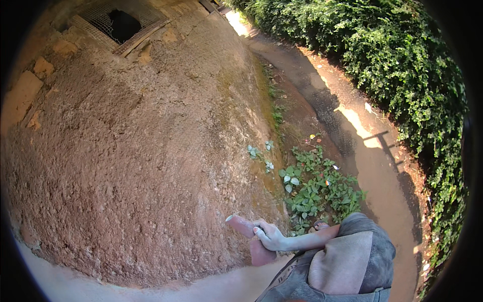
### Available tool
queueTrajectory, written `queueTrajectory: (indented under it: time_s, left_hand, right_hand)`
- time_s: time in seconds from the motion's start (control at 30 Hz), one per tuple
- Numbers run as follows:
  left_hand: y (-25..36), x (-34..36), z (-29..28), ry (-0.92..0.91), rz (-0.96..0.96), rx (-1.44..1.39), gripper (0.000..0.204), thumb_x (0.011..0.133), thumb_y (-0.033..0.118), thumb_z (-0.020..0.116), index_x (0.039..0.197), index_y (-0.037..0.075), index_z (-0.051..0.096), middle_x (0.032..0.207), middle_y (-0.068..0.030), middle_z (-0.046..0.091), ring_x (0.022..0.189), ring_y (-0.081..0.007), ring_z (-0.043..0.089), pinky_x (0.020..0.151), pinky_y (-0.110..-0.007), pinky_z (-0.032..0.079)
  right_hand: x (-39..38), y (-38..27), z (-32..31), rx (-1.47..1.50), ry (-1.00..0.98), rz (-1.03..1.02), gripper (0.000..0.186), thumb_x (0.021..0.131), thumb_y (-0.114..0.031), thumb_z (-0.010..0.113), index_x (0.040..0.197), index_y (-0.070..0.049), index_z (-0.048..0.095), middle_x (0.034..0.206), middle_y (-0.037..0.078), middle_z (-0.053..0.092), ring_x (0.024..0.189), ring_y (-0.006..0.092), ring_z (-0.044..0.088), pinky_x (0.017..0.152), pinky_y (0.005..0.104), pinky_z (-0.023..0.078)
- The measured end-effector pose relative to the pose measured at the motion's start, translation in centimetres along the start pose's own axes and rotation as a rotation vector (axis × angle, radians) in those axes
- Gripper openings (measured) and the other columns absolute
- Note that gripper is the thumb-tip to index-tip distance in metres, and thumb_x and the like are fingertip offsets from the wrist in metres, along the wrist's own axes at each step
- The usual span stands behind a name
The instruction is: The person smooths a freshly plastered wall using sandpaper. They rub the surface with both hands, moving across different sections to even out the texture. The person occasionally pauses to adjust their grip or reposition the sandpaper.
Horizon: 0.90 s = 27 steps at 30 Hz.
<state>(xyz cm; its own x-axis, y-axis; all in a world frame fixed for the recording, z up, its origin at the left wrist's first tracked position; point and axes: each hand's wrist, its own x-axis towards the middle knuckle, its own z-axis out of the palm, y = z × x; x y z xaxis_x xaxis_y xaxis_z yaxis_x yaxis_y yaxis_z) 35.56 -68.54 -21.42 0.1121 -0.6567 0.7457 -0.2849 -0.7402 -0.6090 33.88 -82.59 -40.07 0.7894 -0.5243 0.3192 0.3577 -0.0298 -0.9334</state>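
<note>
My right hand [271, 236] is closed around a pinkish, tube-like thing [242, 226] with a pale, greenish-white end. The tube tilts up and to the left, close in front of a rough wall [141, 166]. Below the fingers shows another rounded pink part [262, 252]; whether it belongs to the same thing I cannot tell. My right forearm [312, 241] comes in from a dusty grey sleeve at the lower right. No left hand can be made out. A pale, blurred band [126, 277] crosses the lower left; what it is stays unclear.
Leafy weeds [317, 191] grow at the wall's foot, beside part of a foot [320, 225]. Right of them a dirt path [372, 171] runs past a dense green hedge [397, 65]. High on the wall is an opening with torn wire mesh [93, 17].
</note>
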Motion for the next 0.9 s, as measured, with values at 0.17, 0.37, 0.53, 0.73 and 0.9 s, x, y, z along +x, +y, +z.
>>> queueTrajectory:
  time_s: [0.17, 0.37, 0.53, 0.73, 0.9]
  left_hand:
    - [-1.6, 2.5, -0.6, 0.069, 0.001, 0.078, 0.062, 0.095, 0.039, 0.044, 0.139, -0.003, 0.030, 0.141, -0.0239, 0.034, 0.131, -0.0388, 0.033, 0.108, -0.048, 0.025]
    - [-1.7, 3.4, -0.9, 0.086, 0.014, 0.097, 0.061, 0.094, 0.038, 0.045, 0.138, -0.003, 0.032, 0.140, -0.0236, 0.037, 0.131, -0.0378, 0.035, 0.107, -0.047, 0.027]
    - [-1.5, 3.6, -0.9, 0.087, 0.022, 0.074, 0.060, 0.094, 0.037, 0.047, 0.137, -0.003, 0.033, 0.138, -0.0234, 0.039, 0.130, -0.0370, 0.036, 0.107, -0.046, 0.028]
    - [-1.8, 2.9, -0.9, 0.067, 0.023, 0.044, 0.059, 0.094, 0.036, 0.048, 0.135, -0.003, 0.035, 0.137, -0.0231, 0.041, 0.129, -0.0361, 0.037, 0.107, -0.045, 0.029]
    - [-2.5, 0.2, -1.2, 0.008, -0.002, 0.014, 0.058, 0.093, 0.035, 0.050, 0.134, -0.003, 0.036, 0.135, -0.0229, 0.043, 0.129, -0.0353, 0.039, 0.106, -0.044, 0.030]
  right_hand:
    - [0.0, -0.1, 0.7, 0.057, 0.000, 0.001, 0.027, 0.096, -0.021, 0.046, 0.112, -0.001, 0.055, 0.099, 0.018, 0.062, 0.092, 0.0306, 0.062, 0.082, 0.0380, 0.048]
    - [-0.1, 0.2, 0.2, 0.062, -0.038, 0.020, 0.030, 0.096, -0.024, 0.045, 0.114, -0.001, 0.055, 0.100, 0.018, 0.062, 0.094, 0.0318, 0.062, 0.083, 0.0385, 0.048]
    - [0.1, 0.3, -0.6, 0.045, -0.014, 0.057, 0.030, 0.095, -0.023, 0.045, 0.113, -0.001, 0.055, 0.101, 0.018, 0.062, 0.094, 0.0326, 0.062, 0.083, 0.0393, 0.048]
    - [-0.3, 0.7, -0.7, 0.022, -0.002, 0.006, 0.028, 0.095, -0.022, 0.046, 0.112, -0.001, 0.055, 0.098, 0.018, 0.063, 0.091, 0.0340, 0.063, 0.080, 0.0398, 0.048]
    - [-0.7, -0.2, -0.9, -0.005, -0.106, 0.086, 0.031, 0.095, -0.027, 0.043, 0.115, -0.005, 0.053, 0.098, 0.020, 0.062, 0.093, 0.0376, 0.061, 0.082, 0.0425, 0.047]
